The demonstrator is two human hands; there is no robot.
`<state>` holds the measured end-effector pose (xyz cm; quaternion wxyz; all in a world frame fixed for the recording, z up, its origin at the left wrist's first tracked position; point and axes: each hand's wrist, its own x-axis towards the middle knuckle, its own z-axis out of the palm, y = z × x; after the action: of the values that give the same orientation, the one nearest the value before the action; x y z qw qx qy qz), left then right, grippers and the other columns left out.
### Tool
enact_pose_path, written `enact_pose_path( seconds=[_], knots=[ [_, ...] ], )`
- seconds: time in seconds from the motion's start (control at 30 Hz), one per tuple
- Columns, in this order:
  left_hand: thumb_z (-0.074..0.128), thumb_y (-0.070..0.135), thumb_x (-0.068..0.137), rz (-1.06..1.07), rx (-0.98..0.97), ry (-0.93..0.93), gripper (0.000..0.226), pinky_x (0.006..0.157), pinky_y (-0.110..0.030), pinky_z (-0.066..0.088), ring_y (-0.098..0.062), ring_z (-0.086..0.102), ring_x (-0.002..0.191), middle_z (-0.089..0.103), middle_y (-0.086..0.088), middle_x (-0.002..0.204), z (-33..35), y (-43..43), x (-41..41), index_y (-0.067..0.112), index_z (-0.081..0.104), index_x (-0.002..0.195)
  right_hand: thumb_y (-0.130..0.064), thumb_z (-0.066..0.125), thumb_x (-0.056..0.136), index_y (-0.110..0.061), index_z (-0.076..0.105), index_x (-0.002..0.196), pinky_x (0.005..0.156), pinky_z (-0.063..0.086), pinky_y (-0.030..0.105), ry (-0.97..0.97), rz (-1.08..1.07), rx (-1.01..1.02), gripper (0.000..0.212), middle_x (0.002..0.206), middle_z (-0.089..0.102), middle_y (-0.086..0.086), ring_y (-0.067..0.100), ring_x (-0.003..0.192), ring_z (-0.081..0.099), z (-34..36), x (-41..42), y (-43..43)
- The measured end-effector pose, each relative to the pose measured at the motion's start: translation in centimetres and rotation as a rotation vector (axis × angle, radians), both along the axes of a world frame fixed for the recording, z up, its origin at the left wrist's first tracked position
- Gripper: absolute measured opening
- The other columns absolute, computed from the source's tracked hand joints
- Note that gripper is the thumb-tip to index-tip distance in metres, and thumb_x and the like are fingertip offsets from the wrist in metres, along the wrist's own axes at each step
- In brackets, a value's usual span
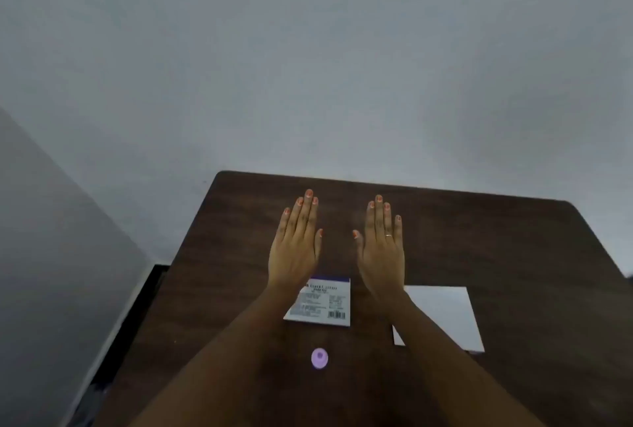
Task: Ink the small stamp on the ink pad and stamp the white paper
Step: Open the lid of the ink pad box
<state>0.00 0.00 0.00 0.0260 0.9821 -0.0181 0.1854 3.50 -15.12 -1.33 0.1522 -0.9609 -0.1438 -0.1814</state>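
My left hand (pixel 296 245) and my right hand (pixel 380 248) are stretched out flat over the dark wooden table (pixel 496 248), palms down, fingers straight, holding nothing. Nearer to me than both hands lies the ink pad box (pixel 325 303), white with a printed label and a barcode, shut; my left wrist covers its upper left corner. The small round lilac stamp (pixel 319 358) stands on the table between my forearms. The white paper (pixel 445 317) lies to the right, partly under my right forearm.
A grey-white wall rises behind the table's far edge. On the left a grey panel and a dark gap of floor (pixel 150 289) run beside the table's left edge.
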Motion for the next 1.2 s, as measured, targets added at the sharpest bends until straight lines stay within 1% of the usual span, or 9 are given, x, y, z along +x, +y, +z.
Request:
enact_pose_path(
  seconds=[0.17, 0.23, 0.33, 0.57, 0.7, 0.83, 0.93, 1.07, 1.2],
  knots=[
    [0.03, 0.029, 0.092, -0.005, -0.009, 0.033, 0.052, 0.108, -0.041, 0.021, -0.025, 0.032, 0.134, 0.03, -0.014, 0.146, -2.7, 1.0, -1.7, 0.004, 0.018, 0.137, -0.028, 0.043, 0.091, -0.007, 0.012, 0.139, 0.111, 0.006, 0.042, 0.119, 0.024, -0.003, 0.061, 0.15, 0.02, 0.015, 0.024, 0.136, 0.004, -2.9, -2.3, -0.2],
    [0.029, 0.028, 0.092, -0.04, -0.067, 0.155, 0.054, 0.109, -0.04, 0.018, -0.025, 0.029, 0.135, 0.026, -0.014, 0.148, -4.8, 1.9, -3.1, 0.004, 0.016, 0.138, -0.029, 0.041, 0.092, -0.01, 0.008, 0.139, 0.111, 0.004, 0.04, 0.195, 0.062, -0.019, 0.061, 0.151, 0.015, 0.012, 0.02, 0.136, 0.002, -4.9, -3.9, -0.2],
    [0.024, 0.029, 0.096, -0.137, -0.118, 0.405, 0.055, 0.112, -0.031, -0.004, -0.018, 0.002, 0.141, 0.0, -0.007, 0.153, -8.2, 2.9, -5.4, 0.013, -0.008, 0.138, -0.036, 0.034, 0.092, -0.021, -0.009, 0.135, 0.111, -0.005, 0.034, 0.355, 0.105, -0.049, 0.063, 0.148, -0.006, -0.002, 0.011, 0.135, -0.008, -7.8, -6.4, -0.7],
    [0.042, 0.047, 0.09, -0.378, -0.348, 0.568, 0.066, 0.112, -0.027, 0.001, -0.012, 0.001, 0.141, 0.005, 0.0, 0.155, -8.1, 5.3, -5.0, 0.022, 0.011, 0.143, -0.058, 0.034, 0.085, -0.028, -0.015, 0.133, 0.112, -0.009, 0.035, 0.47, 0.428, -0.199, 0.075, 0.147, -0.014, -0.005, 0.01, 0.136, -0.013, -7.9, -6.0, -1.6],
    [0.055, 0.055, 0.08, -0.4, -0.369, 0.668, 0.082, 0.112, -0.035, 0.007, -0.008, -0.007, 0.137, -0.003, 0.004, 0.155, -8.0, 6.6, -4.5, 0.03, 0.007, 0.142, -0.057, 0.045, 0.081, -0.026, -0.003, 0.139, 0.113, -0.006, 0.034, 0.533, 0.466, -0.153, 0.081, 0.154, -0.001, 0.001, 0.009, 0.136, -0.011, -7.5, -5.3, -1.7],
    [0.063, 0.05, 0.076, -0.367, -0.416, 0.723, 0.085, 0.111, -0.042, 0.024, -0.018, 0.007, 0.139, 0.001, 0.004, 0.154, -8.3, 6.7, -4.4, 0.034, 0.01, 0.141, -0.052, 0.057, 0.076, -0.025, 0.014, 0.14, 0.11, 0.005, 0.032, 0.581, 0.455, -0.035, 0.081, 0.154, 0.013, 0.003, 0.017, 0.14, 0.005, -6.9, -5.0, -1.8],
    [0.062, 0.052, 0.075, -0.368, -0.434, 0.688, 0.087, 0.11, -0.041, 0.024, -0.016, 0.009, 0.139, 0.001, 0.005, 0.154, -8.5, 6.8, -4.6, 0.038, 0.007, 0.14, -0.051, 0.061, 0.075, -0.025, 0.024, 0.137, 0.108, 0.007, 0.031, 0.571, 0.467, 0.012, 0.077, 0.152, 0.021, 0.002, 0.015, 0.138, 0.012, -6.1, -4.8, -2.0],
    [0.06, 0.055, 0.075, -0.363, -0.478, 0.58, 0.098, 0.113, -0.03, 0.011, -0.002, 0.005, 0.135, -0.002, 0.014, 0.15, -8.7, 7.1, -5.1, 0.046, -0.019, 0.132, -0.043, 0.063, 0.077, -0.02, 0.048, 0.125, 0.107, 0.02, 0.028, 0.539, 0.473, 0.115, 0.056, 0.138, 0.047, 0.004, 0.013, 0.128, 0.037, -4.4, -4.2, -2.2],
    [0.058, 0.059, 0.073, -0.271, -0.464, 0.53, 0.102, 0.108, -0.025, 0.01, -0.005, 0.01, 0.132, 0.003, 0.014, 0.15, -9.2, 7.1, -5.8, 0.038, -0.02, 0.136, -0.026, 0.061, 0.082, -0.017, 0.062, 0.105, 0.086, 0.045, 0.023, 0.566, 0.388, 0.385, 0.025, 0.108, 0.068, 0.006, 0.011, 0.097, 0.059, -2.6, -2.8, -1.5]
  ],
)
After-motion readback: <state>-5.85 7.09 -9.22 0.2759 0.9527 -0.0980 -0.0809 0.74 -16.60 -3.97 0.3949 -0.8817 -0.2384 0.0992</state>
